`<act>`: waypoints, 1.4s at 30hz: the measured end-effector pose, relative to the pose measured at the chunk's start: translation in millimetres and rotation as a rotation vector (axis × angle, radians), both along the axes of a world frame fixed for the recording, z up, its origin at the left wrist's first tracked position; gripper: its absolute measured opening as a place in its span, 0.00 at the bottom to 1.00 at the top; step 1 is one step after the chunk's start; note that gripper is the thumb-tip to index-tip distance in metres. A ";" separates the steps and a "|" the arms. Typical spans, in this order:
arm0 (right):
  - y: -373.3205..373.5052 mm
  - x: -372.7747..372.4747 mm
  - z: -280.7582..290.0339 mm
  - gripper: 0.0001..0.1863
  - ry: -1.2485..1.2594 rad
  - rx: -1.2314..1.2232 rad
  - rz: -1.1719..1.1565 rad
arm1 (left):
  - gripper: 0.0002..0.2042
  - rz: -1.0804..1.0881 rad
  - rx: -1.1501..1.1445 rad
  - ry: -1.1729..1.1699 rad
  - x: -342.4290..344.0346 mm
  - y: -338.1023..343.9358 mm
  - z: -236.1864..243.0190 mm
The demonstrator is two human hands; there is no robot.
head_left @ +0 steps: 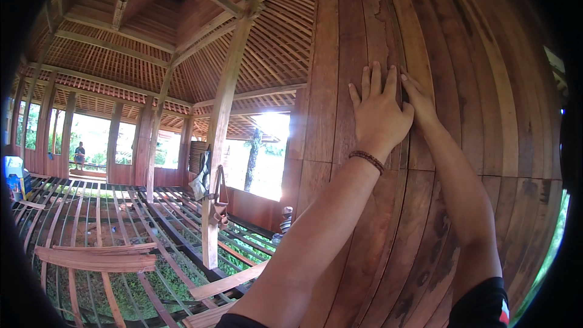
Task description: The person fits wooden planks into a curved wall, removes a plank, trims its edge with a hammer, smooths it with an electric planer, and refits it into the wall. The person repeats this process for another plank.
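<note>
Hands first: both of mine are up against the reddish-brown wall of vertical wooden planks point(340, 85) that fills the right of my view. My left hand point(379, 112) lies flat on it, fingers straight and a little spread, a brown beaded bracelet point(366, 160) on the wrist. My right hand point(420, 102) is laid flat just beside it, partly tucked behind the left, its fingertips on the same plank seam. Neither grip holds anything; both are wide open, palms pressed to the timber, which I read as pushing or steadying a board where two planks meet.

Off to the left the building is unfinished. A pale square timber post point(221, 140) runs up to the slatted roof, with a grey cloth and some small items hanging on it. The floor is only open wooden joists point(91, 212) with grass showing through, and loose curved planks point(97, 259) rest across them.

As for packages, a blue-and-white box-like container point(14, 173) sits at the far left edge; its markings are too small for me to make out. A seated person point(79, 155) is far back by the opening.
</note>
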State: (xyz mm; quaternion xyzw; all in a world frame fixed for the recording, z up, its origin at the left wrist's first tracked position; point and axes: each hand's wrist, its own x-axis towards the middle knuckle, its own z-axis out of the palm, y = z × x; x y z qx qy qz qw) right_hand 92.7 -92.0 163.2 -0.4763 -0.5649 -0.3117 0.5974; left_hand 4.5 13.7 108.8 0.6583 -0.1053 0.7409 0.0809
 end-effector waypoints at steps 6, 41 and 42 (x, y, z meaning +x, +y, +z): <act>-0.4 -2.3 -1.9 0.35 0.003 0.004 -0.039 | 0.37 -0.020 0.010 -0.013 0.2 1.0 -1.5; 5.3 10.7 -7.2 0.39 -0.096 -0.152 -0.187 | 0.38 0.063 0.095 0.006 8.3 21.7 2.7; 6.1 10.9 -7.5 0.38 -0.117 -0.138 -0.180 | 0.37 0.071 0.088 0.003 7.2 20.8 2.2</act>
